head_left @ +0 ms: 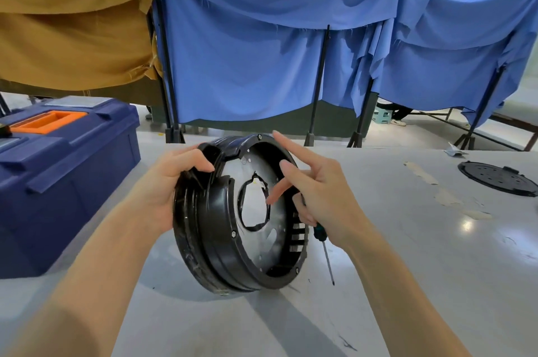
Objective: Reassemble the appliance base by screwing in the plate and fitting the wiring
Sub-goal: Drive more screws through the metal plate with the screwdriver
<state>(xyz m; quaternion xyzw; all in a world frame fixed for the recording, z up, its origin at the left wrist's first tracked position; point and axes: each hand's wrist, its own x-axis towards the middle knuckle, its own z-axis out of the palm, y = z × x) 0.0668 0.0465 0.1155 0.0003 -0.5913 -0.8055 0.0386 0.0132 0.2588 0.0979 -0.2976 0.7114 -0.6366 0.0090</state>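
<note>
Left hand (171, 181) grips the black round plastic appliance base (215, 240), tilted on edge on the grey table (407, 269); right hand (317, 196) curls around a green-handled screwdriver (323, 243), 2 fingers extended — grey metal plate (256, 170) seated, wiring seemingly unfitted.

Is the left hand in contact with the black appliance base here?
Touching. The head view shows the left hand with fingers curled over the upper rim of the appliance base.
</note>
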